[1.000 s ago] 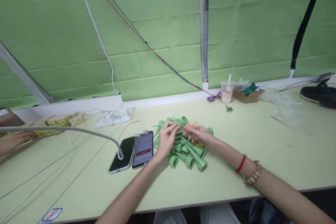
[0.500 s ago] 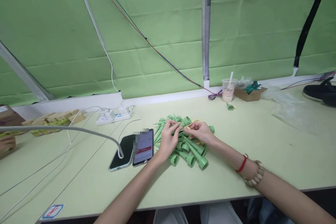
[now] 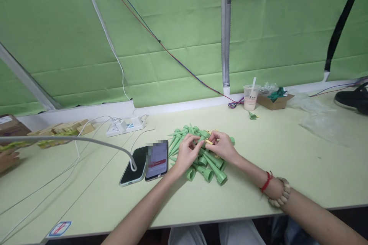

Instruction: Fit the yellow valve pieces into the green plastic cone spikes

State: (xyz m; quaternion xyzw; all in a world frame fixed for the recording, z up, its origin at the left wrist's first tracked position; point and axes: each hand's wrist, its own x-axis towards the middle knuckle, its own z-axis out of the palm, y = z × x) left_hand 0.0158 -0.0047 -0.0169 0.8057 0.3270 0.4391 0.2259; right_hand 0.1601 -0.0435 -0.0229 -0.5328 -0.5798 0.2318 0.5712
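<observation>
My left hand [image 3: 188, 152] is closed round a green plastic spike [image 3: 203, 135], whose wide cupped end points up and away. My right hand [image 3: 222, 146] pinches a small yellow piece [image 3: 209, 142] against the side of that spike; whether it sits in a hole there I cannot tell. Under and around both hands lies a heap of similar green cone-shaped spikes [image 3: 220, 174], cups and thin points in mixed directions. More small yellow pieces lie partly hidden behind my right hand.
Two phones lie left of the heap, a dark one [image 3: 135, 168] and a lit one [image 3: 156, 162]. Behind stand a power strip [image 3: 126, 125], a drink cup [image 3: 250, 101], a cardboard box [image 3: 273, 102] and a lone green spike [image 3: 252, 115]. Another person's hand [image 3: 8, 159] shows at far left.
The spike in my left hand has turned, its cup now more upright. My right fingers have come in closer, and the yellow piece now shows plainly between my hands.
</observation>
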